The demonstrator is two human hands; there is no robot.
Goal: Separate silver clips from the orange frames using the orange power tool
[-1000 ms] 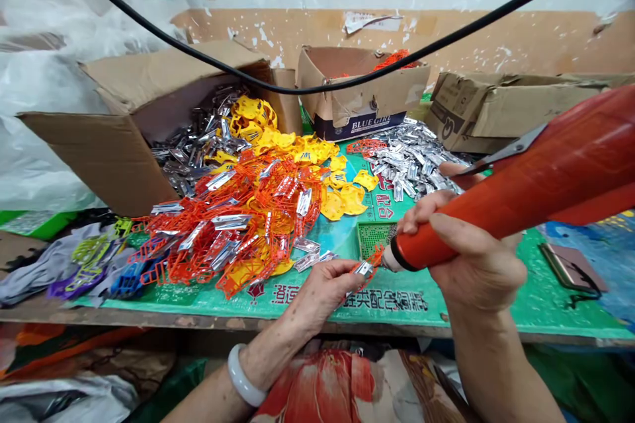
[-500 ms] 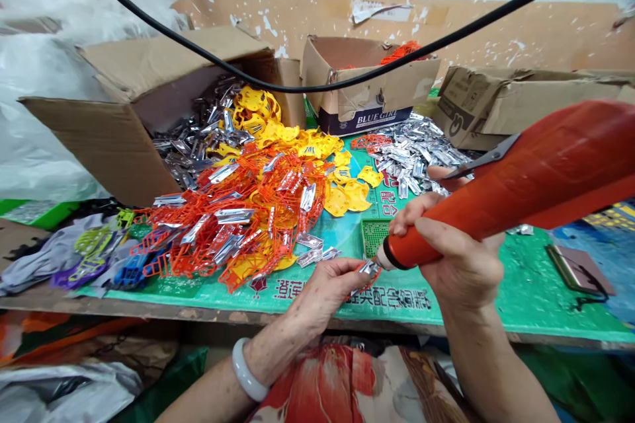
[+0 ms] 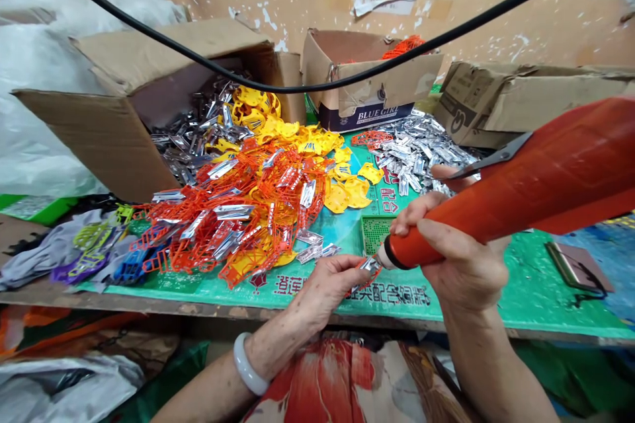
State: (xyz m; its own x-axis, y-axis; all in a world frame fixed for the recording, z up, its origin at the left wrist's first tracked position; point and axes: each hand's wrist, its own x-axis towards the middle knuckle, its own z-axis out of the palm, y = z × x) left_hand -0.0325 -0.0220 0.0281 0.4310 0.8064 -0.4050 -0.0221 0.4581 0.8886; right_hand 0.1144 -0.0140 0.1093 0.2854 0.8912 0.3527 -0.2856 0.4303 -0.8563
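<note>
My left hand pinches an orange plastic frame with a silver piece on it, near the table's front edge. The fingers hide part of this frame. In my right hand is a thick orange-wrapped electric screwdriver with a grey lever along its top. It tilts down to the left, its pale nose at the silver piece. Whether the bit touches cannot be made out. Left of my hands lies a pile of orange frames with silver pieces, mixed with yellow plastic parts.
A small green basket stands just behind the screwdriver's nose. Silver pieces are heaped at the back right. Cardboard boxes line the rear, one spilling parts at left. A black cable hangs across the view. A pinkish flat case lies at right.
The view has shifted slightly. Both hands keep nearly the same pose, the screwdriver's nose still at the silver piece.
</note>
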